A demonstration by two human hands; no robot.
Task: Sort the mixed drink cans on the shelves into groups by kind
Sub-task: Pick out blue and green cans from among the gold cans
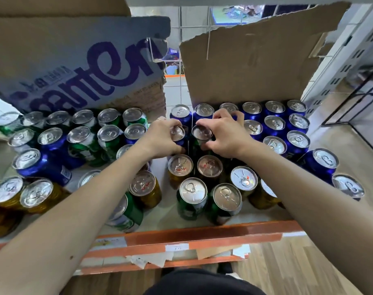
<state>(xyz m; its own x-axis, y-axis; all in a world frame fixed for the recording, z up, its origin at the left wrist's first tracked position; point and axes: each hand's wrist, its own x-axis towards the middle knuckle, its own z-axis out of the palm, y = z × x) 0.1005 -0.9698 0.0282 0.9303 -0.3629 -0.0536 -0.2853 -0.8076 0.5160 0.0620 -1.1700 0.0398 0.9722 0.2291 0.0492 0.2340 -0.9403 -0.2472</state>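
Note:
Blue, green and gold drink cans stand mixed on a white shelf (181, 225). At the shelf's middle, my left hand (160, 139) grips a blue can (178, 134) around its top. Right beside it, my right hand (222, 135) grips a dark green can (201, 133) by the rim. A block of several blue cans (275, 124) fills the back right. Green cans (83, 137) mixed with blue ones sit at the back left. Gold cans (180, 167) and two green cans (193, 194) stand in front of my hands.
A tilted cardboard box with purple lettering (85, 67) leans behind the left cans. A torn brown cardboard sheet (249, 67) stands behind the blue block. The shelf's orange front rail (192, 237) carries paper labels. A grey perforated upright (347, 64) borders the right side.

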